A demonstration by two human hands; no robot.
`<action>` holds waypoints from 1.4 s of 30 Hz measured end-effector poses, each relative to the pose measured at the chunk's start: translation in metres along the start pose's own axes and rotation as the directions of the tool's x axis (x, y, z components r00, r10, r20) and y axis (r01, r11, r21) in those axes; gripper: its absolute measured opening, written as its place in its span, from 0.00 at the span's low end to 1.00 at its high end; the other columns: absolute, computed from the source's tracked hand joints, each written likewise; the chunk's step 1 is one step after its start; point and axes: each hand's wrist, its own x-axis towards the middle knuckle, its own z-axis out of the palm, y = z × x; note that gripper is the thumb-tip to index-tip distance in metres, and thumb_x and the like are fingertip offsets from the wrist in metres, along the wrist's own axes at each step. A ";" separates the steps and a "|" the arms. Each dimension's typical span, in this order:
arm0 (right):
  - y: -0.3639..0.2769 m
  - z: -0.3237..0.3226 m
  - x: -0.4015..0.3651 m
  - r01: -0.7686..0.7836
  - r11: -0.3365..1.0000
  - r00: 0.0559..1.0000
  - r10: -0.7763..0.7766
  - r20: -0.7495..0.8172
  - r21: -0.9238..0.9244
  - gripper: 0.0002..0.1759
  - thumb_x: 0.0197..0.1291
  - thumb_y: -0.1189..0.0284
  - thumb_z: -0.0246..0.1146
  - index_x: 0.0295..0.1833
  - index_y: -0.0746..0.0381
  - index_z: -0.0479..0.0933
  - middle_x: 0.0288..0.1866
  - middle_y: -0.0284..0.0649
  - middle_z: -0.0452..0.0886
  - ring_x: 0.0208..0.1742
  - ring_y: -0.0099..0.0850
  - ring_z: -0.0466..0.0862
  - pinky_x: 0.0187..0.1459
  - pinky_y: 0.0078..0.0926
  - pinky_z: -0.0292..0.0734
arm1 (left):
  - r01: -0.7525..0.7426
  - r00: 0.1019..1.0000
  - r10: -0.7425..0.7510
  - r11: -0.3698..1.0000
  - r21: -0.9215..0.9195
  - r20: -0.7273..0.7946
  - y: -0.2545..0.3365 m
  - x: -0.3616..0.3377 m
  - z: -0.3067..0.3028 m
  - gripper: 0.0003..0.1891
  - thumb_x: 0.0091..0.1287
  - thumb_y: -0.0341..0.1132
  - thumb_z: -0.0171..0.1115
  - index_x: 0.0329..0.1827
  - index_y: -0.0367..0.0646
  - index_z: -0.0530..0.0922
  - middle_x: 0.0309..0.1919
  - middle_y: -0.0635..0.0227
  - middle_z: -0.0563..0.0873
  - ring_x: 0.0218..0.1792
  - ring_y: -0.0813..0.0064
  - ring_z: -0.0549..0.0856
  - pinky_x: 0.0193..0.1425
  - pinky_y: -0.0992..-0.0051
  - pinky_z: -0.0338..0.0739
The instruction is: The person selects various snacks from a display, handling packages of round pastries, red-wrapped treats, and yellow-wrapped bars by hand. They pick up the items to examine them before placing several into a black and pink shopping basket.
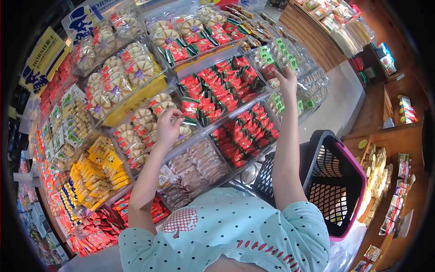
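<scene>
My left hand [168, 127] is closed in a pinch at the edge of a red snack packet [190, 108] with a green end, over the left side of a bin of similar red packets [222, 84]. Farther right, my right hand [287, 82] is raised with thumb and forefinger against another red packet [270, 71]. That packet is in front of clear packets with green labels [290, 59]. The fingertips are small in view, so the exact grip is hard to make out.
A black shopping basket [328, 177] with a pink rim stands at my right side. Bins of round pastries [136, 68], yellow packets [99, 167] and brown wrapped snacks [192, 167] surround the red ones. Wooden shelves [385, 127] with goods line the right.
</scene>
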 end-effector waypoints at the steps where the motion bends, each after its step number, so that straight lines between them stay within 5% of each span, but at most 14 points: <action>1: 0.000 0.003 0.003 -0.007 0.997 1.000 0.007 0.005 0.079 0.14 0.51 0.71 0.68 0.40 0.69 0.75 0.28 0.40 0.79 0.30 0.26 0.77 0.35 0.26 0.72 | 0.001 1.000 -0.001 1.000 0.002 -0.007 -0.001 0.001 0.000 0.09 0.50 0.21 0.65 0.33 0.38 0.76 0.28 0.64 0.79 0.32 0.69 0.79 0.39 0.74 0.73; 9: -0.077 0.042 0.022 -0.205 0.749 0.979 0.162 0.127 0.630 0.16 0.56 0.75 0.64 0.49 0.67 0.71 0.30 0.36 0.80 0.26 0.19 0.76 0.26 0.15 0.69 | -0.077 0.991 0.073 0.997 -0.025 -0.111 0.022 0.031 -0.010 0.09 0.50 0.22 0.66 0.33 0.39 0.76 0.28 0.65 0.79 0.31 0.70 0.79 0.39 0.74 0.73; 13: -0.108 0.076 0.035 -0.207 0.744 0.975 0.099 0.200 0.636 0.18 0.55 0.75 0.65 0.49 0.69 0.70 0.30 0.39 0.81 0.24 0.21 0.78 0.26 0.16 0.72 | -0.123 0.982 0.116 0.992 -0.037 -0.146 0.034 0.074 -0.024 0.09 0.51 0.22 0.65 0.33 0.40 0.76 0.28 0.66 0.79 0.30 0.72 0.78 0.38 0.75 0.73; 14: -0.110 0.085 0.040 -0.226 0.796 0.964 0.098 0.248 0.561 0.18 0.57 0.72 0.64 0.51 0.68 0.71 0.38 0.40 0.80 0.33 0.24 0.80 0.34 0.20 0.75 | -0.123 0.981 0.116 0.992 -0.034 -0.154 0.036 0.087 -0.030 0.09 0.51 0.22 0.65 0.33 0.40 0.76 0.28 0.66 0.79 0.30 0.72 0.78 0.38 0.75 0.73; 17: -0.104 0.113 0.061 -0.138 0.826 0.988 0.073 0.139 0.547 0.18 0.53 0.74 0.67 0.47 0.70 0.71 0.30 0.41 0.80 0.25 0.25 0.80 0.25 0.19 0.75 | -0.154 0.987 0.153 0.988 -0.029 -0.044 0.034 0.133 -0.044 0.09 0.51 0.21 0.64 0.34 0.39 0.76 0.28 0.68 0.79 0.30 0.75 0.77 0.38 0.76 0.74; 23: -0.083 0.141 0.113 -0.079 0.870 0.996 0.047 0.077 0.486 0.19 0.51 0.73 0.68 0.46 0.69 0.72 0.32 0.42 0.80 0.25 0.25 0.81 0.25 0.20 0.75 | -0.087 0.986 0.100 0.991 -0.101 0.135 0.016 0.213 -0.069 0.14 0.49 0.18 0.62 0.39 0.39 0.79 0.22 0.74 0.76 0.26 0.83 0.73 0.34 0.81 0.70; 25: -0.099 0.137 0.115 -0.101 0.819 0.995 0.085 0.054 0.565 0.17 0.50 0.71 0.68 0.43 0.69 0.74 0.32 0.44 0.81 0.28 0.29 0.82 0.29 0.25 0.76 | -0.072 0.984 0.070 0.997 0.009 0.165 0.009 0.232 -0.070 0.15 0.51 0.17 0.61 0.42 0.39 0.81 0.26 0.77 0.76 0.27 0.87 0.70 0.34 0.84 0.68; 27: -0.094 0.139 0.138 0.130 0.967 0.977 -0.087 -0.197 0.217 0.18 0.49 0.69 0.68 0.40 0.70 0.74 0.33 0.46 0.81 0.32 0.34 0.83 0.36 0.30 0.76 | -0.072 0.987 0.069 0.997 0.015 0.146 0.003 0.243 -0.067 0.15 0.51 0.17 0.61 0.42 0.38 0.82 0.25 0.78 0.76 0.27 0.87 0.70 0.34 0.84 0.68; 29: -0.095 0.132 0.147 0.045 0.982 0.988 -0.018 -0.152 0.182 0.19 0.48 0.67 0.68 0.41 0.69 0.75 0.35 0.49 0.82 0.38 0.41 0.82 0.42 0.34 0.74 | -0.020 0.992 0.024 0.999 -0.037 0.120 -0.001 0.251 -0.064 0.15 0.50 0.16 0.61 0.42 0.37 0.82 0.25 0.78 0.76 0.27 0.88 0.70 0.33 0.85 0.67; 32: -0.094 0.131 0.153 0.135 0.987 0.985 -0.144 -0.094 -0.090 0.20 0.47 0.66 0.70 0.42 0.68 0.75 0.36 0.55 0.81 0.40 0.48 0.81 0.43 0.38 0.74 | -0.030 0.994 0.037 0.997 -0.074 0.100 -0.008 0.251 -0.054 0.15 0.50 0.16 0.60 0.41 0.36 0.81 0.25 0.77 0.77 0.26 0.88 0.70 0.32 0.86 0.66; 35: -0.078 0.151 0.162 0.241 0.960 0.969 -0.247 -0.026 -0.142 0.21 0.47 0.65 0.70 0.42 0.68 0.75 0.36 0.55 0.81 0.41 0.49 0.81 0.43 0.38 0.74 | -0.031 0.994 0.040 0.996 -0.085 0.102 -0.012 0.249 -0.045 0.14 0.51 0.16 0.59 0.41 0.34 0.81 0.26 0.76 0.78 0.25 0.88 0.71 0.30 0.86 0.66; 37: -0.080 0.157 0.159 0.174 0.973 0.982 -0.160 0.100 -0.150 0.23 0.47 0.62 0.70 0.44 0.66 0.76 0.39 0.52 0.81 0.42 0.46 0.82 0.45 0.36 0.74 | 0.023 0.991 -0.002 0.988 -0.150 0.136 -0.008 0.245 -0.044 0.14 0.51 0.15 0.58 0.42 0.34 0.80 0.26 0.75 0.79 0.25 0.88 0.73 0.30 0.86 0.67; 39: -0.081 0.167 0.153 0.296 0.942 0.955 -0.295 0.031 -0.159 0.20 0.50 0.63 0.68 0.43 0.65 0.76 0.37 0.53 0.81 0.42 0.48 0.81 0.45 0.39 0.74 | 0.014 0.989 0.009 0.989 -0.149 0.148 -0.007 0.244 -0.043 0.15 0.52 0.15 0.58 0.42 0.34 0.80 0.26 0.74 0.79 0.25 0.87 0.75 0.29 0.85 0.69; 42: -0.084 0.165 0.154 0.263 0.931 0.962 -0.232 0.145 -0.255 0.19 0.51 0.64 0.66 0.45 0.65 0.76 0.37 0.52 0.81 0.41 0.49 0.81 0.45 0.40 0.74 | -0.010 0.996 0.022 0.992 -0.127 0.092 -0.008 0.245 -0.035 0.14 0.51 0.17 0.60 0.41 0.38 0.81 0.21 0.76 0.76 0.23 0.87 0.72 0.29 0.83 0.68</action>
